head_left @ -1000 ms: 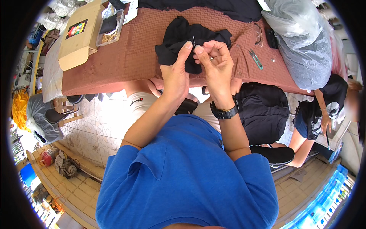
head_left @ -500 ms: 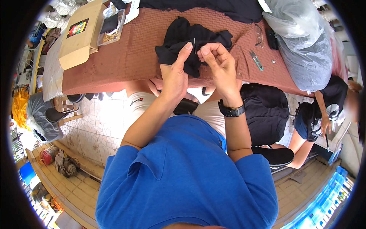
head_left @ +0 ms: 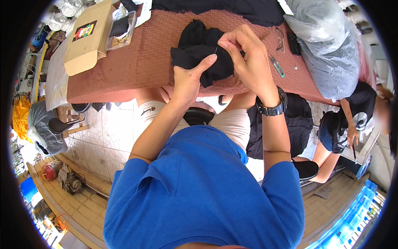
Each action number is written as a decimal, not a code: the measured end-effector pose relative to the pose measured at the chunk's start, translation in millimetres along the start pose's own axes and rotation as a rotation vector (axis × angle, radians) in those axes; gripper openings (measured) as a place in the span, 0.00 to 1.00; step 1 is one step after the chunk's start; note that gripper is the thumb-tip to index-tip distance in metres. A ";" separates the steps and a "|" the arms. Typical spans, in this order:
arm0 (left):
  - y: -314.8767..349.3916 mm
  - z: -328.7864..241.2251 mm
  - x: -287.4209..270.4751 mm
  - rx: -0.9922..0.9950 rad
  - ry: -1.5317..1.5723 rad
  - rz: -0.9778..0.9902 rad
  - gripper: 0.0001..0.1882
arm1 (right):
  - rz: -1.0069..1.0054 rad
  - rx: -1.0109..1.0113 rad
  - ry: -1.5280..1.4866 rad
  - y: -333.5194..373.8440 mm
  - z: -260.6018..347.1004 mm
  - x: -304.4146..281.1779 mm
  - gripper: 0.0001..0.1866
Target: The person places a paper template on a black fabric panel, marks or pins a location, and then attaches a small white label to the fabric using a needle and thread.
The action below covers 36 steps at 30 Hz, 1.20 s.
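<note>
A bunched piece of black cloth point(head_left: 195, 41) lies at the near side of the covered table. My left hand point(head_left: 187, 81) grips its near edge, thumb on top and the other fingers hidden beneath the fabric. Over the cloth's right side, my right hand point(head_left: 253, 62) is closed in a pinch of thumb and forefinger. From that pinch a thin needle point(head_left: 216, 49) points down toward my left thumb. Whether its tip is in the fabric is too small to tell. Thread snips point(head_left: 277, 67) with a green handle lie right of my right hand.
Eyeglasses point(head_left: 280, 40) rest beyond the snips, near a large filled plastic bag point(head_left: 327, 54). An open cardboard box point(head_left: 89, 39) and a clear container point(head_left: 132, 23) stand at the left on the brown tablecloth point(head_left: 145, 54). Another person point(head_left: 352, 120) sits at the right.
My right hand has moved up and to the right with the needle, from beside my left thumb. The cloth's right part is drawn in more compactly. My left hand stays near its place.
</note>
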<state>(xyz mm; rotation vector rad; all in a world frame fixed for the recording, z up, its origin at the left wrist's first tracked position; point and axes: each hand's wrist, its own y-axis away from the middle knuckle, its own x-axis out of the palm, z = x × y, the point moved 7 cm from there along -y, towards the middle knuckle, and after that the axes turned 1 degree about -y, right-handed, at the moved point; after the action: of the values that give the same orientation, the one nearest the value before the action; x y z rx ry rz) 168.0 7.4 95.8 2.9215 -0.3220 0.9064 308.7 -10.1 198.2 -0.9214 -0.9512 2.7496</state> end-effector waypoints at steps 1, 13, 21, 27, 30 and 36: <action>0.4 -0.2 0.5 0.013 -0.013 -0.007 0.10 | 0.012 -0.015 0.015 -2.5 -0.8 2.1 0.03; -3.1 -7.2 -9.2 0.091 -0.191 -0.054 0.08 | 0.018 -0.064 0.101 -3.4 1.2 5.3 0.03; -1.4 -9.8 -9.7 0.118 -0.245 -0.067 0.08 | 0.010 -0.104 0.241 -10.5 -9.5 17.2 0.03; -1.8 -13.7 -17.9 0.017 -0.063 -0.130 0.08 | 0.032 0.041 0.095 12.4 5.6 19.5 0.03; -1.5 -17.5 -11.0 0.022 0.000 -0.142 0.07 | -0.008 0.062 0.056 23.5 13.4 30.4 0.03; -2.6 -17.4 -5.2 0.040 0.062 -0.088 0.05 | -0.139 0.027 0.066 33.4 13.1 40.3 0.06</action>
<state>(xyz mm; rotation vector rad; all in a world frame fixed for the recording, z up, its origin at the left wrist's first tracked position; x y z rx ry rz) 154.8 13.0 107.2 2.9097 -0.1715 0.9985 272.0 -33.0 166.0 -0.8994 -0.9274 2.5946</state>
